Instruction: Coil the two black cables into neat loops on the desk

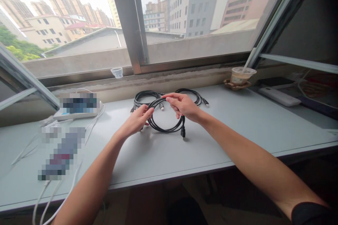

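Note:
A black cable (165, 130), wound into a coil, is held just above the desk between my two hands. My left hand (137, 119) is closed round the coil's left side, thumb against the strands. At the coil's upper right, my right hand (184, 106) pinches it between thumb and fingers. A black plug (183, 132) on a short cable end hangs below my right hand. Behind lie two more coiled black cables on the desk, the left coil (144, 94) partly hidden by the held one and the right coil (194, 92) partly behind my right hand.
On the pale desk (237, 123), a blurred-out device (63, 153) with white cords (43, 202) lies left, near a white box (79, 112). An iced drink cup (241, 75) stands at the back right. A small clear cup (117, 72) rests on the window ledge.

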The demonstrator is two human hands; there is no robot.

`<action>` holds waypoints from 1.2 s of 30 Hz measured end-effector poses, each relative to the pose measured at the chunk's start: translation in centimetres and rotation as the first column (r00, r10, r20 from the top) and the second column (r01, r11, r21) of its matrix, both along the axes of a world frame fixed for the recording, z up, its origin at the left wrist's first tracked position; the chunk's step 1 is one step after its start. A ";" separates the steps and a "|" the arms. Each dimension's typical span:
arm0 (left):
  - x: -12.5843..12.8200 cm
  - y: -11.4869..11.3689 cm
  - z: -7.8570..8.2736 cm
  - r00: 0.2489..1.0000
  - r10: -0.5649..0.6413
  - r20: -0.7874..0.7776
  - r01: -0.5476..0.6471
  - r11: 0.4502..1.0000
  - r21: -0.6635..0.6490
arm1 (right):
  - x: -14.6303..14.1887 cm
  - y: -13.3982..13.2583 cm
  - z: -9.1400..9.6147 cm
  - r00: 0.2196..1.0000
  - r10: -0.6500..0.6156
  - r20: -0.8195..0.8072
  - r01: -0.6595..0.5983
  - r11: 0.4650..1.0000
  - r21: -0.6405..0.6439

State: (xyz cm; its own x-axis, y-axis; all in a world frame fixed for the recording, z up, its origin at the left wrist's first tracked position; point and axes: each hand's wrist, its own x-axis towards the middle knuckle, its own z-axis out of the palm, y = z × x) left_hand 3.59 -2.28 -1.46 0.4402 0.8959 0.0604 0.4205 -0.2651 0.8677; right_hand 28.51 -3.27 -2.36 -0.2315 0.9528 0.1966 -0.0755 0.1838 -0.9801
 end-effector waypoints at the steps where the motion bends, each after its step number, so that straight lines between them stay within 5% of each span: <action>1: 0.5 -0.3 -0.2 0.999 -0.002 0.039 0.000 0.999 0.041 | -0.2 -0.1 0.0 1.000 -0.021 0.013 0.021 1.000 0.010; 6: 2.8 -1.8 -0.7 0.979 0.021 0.205 -0.040 0.995 0.089 | -1.1 -0.5 -0.1 0.991 -0.103 0.090 0.095 0.992 0.086; 13: 2.9 -1.5 -0.1 0.939 0.172 0.297 -0.189 0.982 0.029 | -2.5 -1.0 -0.5 0.998 0.046 0.031 -0.047 0.999 0.015; 18: 1.5 -0.7 1.0 0.770 0.280 0.574 -0.232 0.960 -0.156 | -2.8 -0.3 -1.4 0.997 0.018 -0.073 -0.013 0.998 0.065; 26: 2.5 -1.7 1.1 0.882 0.228 0.412 -0.190 0.973 -0.131 | -3.9 -0.8 -1.9 0.980 0.043 -0.194 -0.057 0.996 -0.068; 36: 1.5 -1.1 1.1 0.838 0.234 0.493 -0.024 0.919 -0.394 | -4.1 -1.2 -1.9 0.994 0.049 -0.093 -0.060 0.992 -0.112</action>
